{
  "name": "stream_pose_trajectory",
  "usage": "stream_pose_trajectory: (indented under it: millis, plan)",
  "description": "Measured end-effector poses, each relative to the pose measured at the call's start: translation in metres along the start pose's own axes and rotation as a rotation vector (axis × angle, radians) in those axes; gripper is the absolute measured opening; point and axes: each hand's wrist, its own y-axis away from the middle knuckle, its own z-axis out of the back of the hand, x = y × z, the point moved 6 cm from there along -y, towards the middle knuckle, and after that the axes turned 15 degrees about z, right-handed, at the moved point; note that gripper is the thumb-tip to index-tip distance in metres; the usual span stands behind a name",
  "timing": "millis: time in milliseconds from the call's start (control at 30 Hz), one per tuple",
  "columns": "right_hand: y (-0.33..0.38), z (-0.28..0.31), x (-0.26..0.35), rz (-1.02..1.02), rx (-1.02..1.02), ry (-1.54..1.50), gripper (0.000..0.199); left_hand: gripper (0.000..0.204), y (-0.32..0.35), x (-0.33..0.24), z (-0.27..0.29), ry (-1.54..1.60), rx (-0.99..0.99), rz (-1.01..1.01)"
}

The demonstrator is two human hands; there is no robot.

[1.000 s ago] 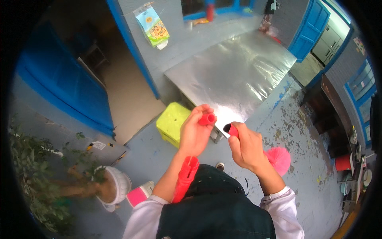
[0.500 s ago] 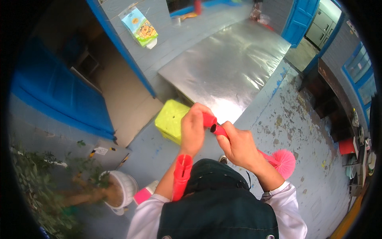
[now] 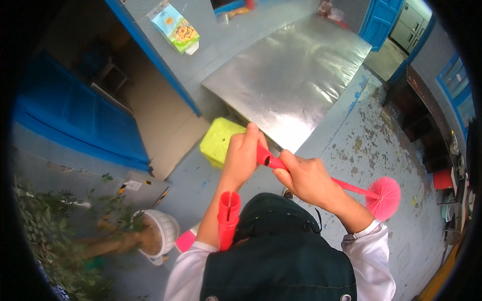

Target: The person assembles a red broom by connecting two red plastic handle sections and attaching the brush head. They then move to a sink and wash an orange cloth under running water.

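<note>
Left hand: my left hand (image 3: 242, 156) is closed around the red handle end (image 3: 263, 154)
Right hand: my right hand (image 3: 307, 176) is closed on the pink brush (image 3: 383, 196) shaft
Brush position: held before my chest, bristle head low right
Under arm: red tube (image 3: 228, 218)
Nearby: yellow-green stool (image 3: 219, 141) beside metal table (image 3: 296, 75)

brush handle (image 3: 351, 188): middle hidden in right hand (image 3: 306, 178) | red tube (image 3: 227, 219): lower end behind dark cap (image 3: 273, 215)
</note>
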Motion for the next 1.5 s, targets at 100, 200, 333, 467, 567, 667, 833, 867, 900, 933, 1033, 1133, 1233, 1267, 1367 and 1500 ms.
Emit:
stream_pose_trajectory:
  millis: [100,200,333,467,567,667,833,867,900,933,1033,1133,1233,1267,1367,1500]
  plan:
    - [0.003,-0.001,-0.004,0.031,0.013,0.108,0.029,0.064,-0.002,0.0,-0.002,-0.052,0.013,-0.023]
    - [0.006,0.0,-0.008,0.059,0.025,0.189,0.031,0.059,-0.003,0.003,-0.003,-0.131,0.05,0.028]
    - [0.01,0.003,-0.012,0.093,0.051,0.238,0.033,0.054,-0.002,0.003,-0.002,-0.269,0.005,0.029]
    - [0.012,0.007,-0.016,0.08,0.093,0.261,0.033,0.051,-0.002,0.004,-0.007,-0.28,-0.026,0.012]
    - [0.013,0.009,-0.019,0.081,0.103,0.262,0.033,0.05,-0.002,0.005,-0.01,-0.287,-0.045,0.007]
    - [0.013,0.01,-0.022,0.099,0.108,0.278,0.033,0.05,-0.006,0.008,-0.011,-0.323,-0.025,0.028]
    - [0.012,0.013,-0.028,0.132,0.127,0.339,0.035,0.05,-0.011,0.012,-0.01,-0.328,-0.038,0.078]
    - [0.011,0.013,-0.029,0.127,0.156,0.352,0.036,0.05,-0.012,0.011,-0.011,-0.318,-0.045,0.052]
    - [0.01,0.013,-0.03,0.126,0.169,0.362,0.036,0.051,-0.012,0.01,-0.012,-0.308,-0.051,0.028]
    - [0.01,0.014,-0.03,0.127,0.182,0.372,0.036,0.052,-0.012,0.009,-0.013,-0.297,-0.058,0.004]
    - [0.007,0.017,-0.032,0.116,0.213,0.377,0.037,0.052,-0.011,0.012,-0.015,-0.306,-0.086,0.001]
    - [0.003,0.024,-0.032,0.088,0.157,0.346,0.038,0.052,-0.01,0.014,-0.017,-0.252,-0.127,-0.002]
    - [0.001,0.029,-0.035,0.016,0.158,0.299,0.039,0.054,-0.008,0.011,-0.021,-0.237,-0.174,-0.093]
    - [0.001,0.03,-0.035,0.007,0.155,0.29,0.039,0.054,-0.007,0.01,-0.023,-0.236,-0.182,-0.11]
    - [-0.001,0.033,-0.037,-0.012,0.146,0.261,0.041,0.056,-0.004,0.009,-0.026,-0.25,-0.206,-0.157]
    - [0.001,0.034,-0.039,-0.02,0.154,0.232,0.042,0.057,-0.002,0.008,-0.029,-0.258,-0.182,-0.178]
